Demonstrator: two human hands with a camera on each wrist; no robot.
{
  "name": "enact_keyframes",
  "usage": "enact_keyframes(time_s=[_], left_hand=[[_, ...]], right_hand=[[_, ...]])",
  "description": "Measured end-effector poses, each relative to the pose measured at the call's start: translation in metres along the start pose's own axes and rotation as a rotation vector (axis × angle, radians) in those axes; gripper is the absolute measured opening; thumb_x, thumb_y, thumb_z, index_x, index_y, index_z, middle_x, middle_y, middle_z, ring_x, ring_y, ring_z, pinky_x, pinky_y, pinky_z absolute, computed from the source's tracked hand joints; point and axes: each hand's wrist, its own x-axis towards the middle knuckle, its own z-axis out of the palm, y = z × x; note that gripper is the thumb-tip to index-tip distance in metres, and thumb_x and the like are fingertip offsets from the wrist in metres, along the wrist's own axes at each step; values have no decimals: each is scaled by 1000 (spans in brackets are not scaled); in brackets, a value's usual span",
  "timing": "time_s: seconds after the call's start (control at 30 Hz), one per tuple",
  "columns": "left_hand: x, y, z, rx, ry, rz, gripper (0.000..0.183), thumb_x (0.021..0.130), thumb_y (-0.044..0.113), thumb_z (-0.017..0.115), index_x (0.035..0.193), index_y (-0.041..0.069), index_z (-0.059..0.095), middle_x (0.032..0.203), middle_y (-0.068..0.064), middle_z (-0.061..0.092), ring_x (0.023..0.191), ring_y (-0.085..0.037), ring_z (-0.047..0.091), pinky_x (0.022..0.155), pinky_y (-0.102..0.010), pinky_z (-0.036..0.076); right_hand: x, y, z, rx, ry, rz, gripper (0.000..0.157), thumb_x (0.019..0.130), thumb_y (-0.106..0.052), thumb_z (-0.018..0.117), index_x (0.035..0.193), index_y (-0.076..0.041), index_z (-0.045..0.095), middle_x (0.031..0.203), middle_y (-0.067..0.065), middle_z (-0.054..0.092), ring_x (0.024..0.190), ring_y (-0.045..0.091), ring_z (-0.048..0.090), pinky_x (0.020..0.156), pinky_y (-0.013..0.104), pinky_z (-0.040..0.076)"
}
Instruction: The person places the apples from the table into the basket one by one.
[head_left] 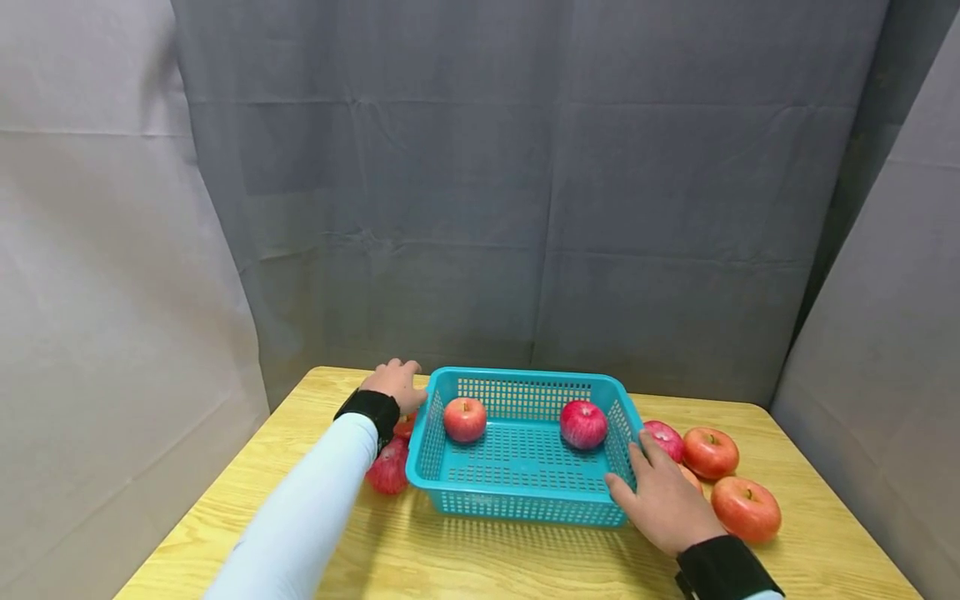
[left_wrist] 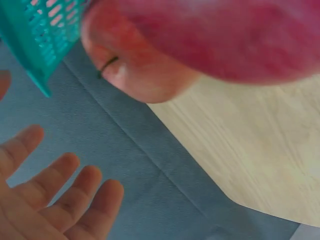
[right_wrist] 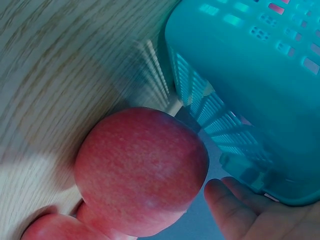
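A turquoise plastic basket (head_left: 525,500) stands mid-table with two apples inside, an orange-red apple (head_left: 465,419) at left and a dark red apple (head_left: 583,424) at right. My left hand (head_left: 393,384) is beside the basket's left rim, thumb toward it. In the left wrist view its spread fingers (left_wrist: 95,200) hold nothing. My right hand (head_left: 667,504) lies over the right rim with extended fingers, its thumb reaching over the basket's near corner. The right wrist view shows fingertips (right_wrist: 225,205) close against the basket wall (right_wrist: 240,75); whether they press on it is unclear.
Outside the basket at left, a dark red apple (head_left: 388,467) and an orange-red apple (head_left: 405,427) sit partly behind my left wrist. Several more apples (head_left: 746,508) are grouped on the right. A wooden table (head_left: 487,558) carries everything; grey cloth (head_left: 525,208) hangs behind.
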Motion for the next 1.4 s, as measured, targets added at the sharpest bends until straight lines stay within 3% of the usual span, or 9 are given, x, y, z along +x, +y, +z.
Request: enact_keyframes(time_s=[0.2, 0.53, 0.83, 0.93, 1.23, 1.4], left_hand=[[-10, -7, 1, -11, -31, -7, 53, 82, 30, 69, 129, 10, 55, 120, -16, 57, 103, -34, 53, 86, -53, 50], [-17, -16, 13, 9, -104, 44, 57, 83, 43, 67, 130, 13, 56, 120, -15, 57, 103, -33, 54, 87, -54, 49], [-6, -33, 47, 24, -79, 130, 63, 78, 50, 66, 128, 14, 57, 114, -13, 61, 98, -30, 57, 85, -51, 50], [-6, -35, 53, -1, -71, 135, 63, 76, 47, 68, 128, 12, 57, 111, -13, 61, 95, -29, 57, 84, -51, 50], [-20, -23, 39, -52, -117, 123, 61, 81, 41, 68, 132, 11, 53, 111, -13, 60, 93, -26, 56, 86, -47, 50], [-23, -19, 37, -69, -142, 95, 62, 80, 40, 71, 133, 14, 52, 106, -11, 59, 82, -24, 55, 73, -42, 52]], right_hand=[[0, 1, 0, 0, -6, 5, 93, 89, -72, 33, 137, 8, 40, 147, 28, 23, 128, 45, 27, 94, 65, 38], [0, 0, -1, -12, -27, 23, 95, 88, -73, 34, 138, 8, 39, 148, 28, 22, 128, 45, 26, 92, 66, 39], [0, 1, -1, -7, -19, 10, 93, 89, -72, 33, 137, 8, 40, 147, 28, 23, 129, 44, 26, 94, 65, 38], [0, 1, -1, -9, -19, 12, 94, 89, -73, 32, 138, 7, 40, 148, 27, 23, 129, 44, 26, 94, 65, 38], [-2, -1, -1, -6, -5, 9, 92, 90, -72, 33, 137, 7, 41, 148, 27, 23, 129, 44, 26, 95, 65, 37], [-1, -1, 0, -10, -7, 16, 92, 89, -72, 33, 138, 6, 41, 148, 27, 23, 129, 44, 26, 95, 65, 37]])
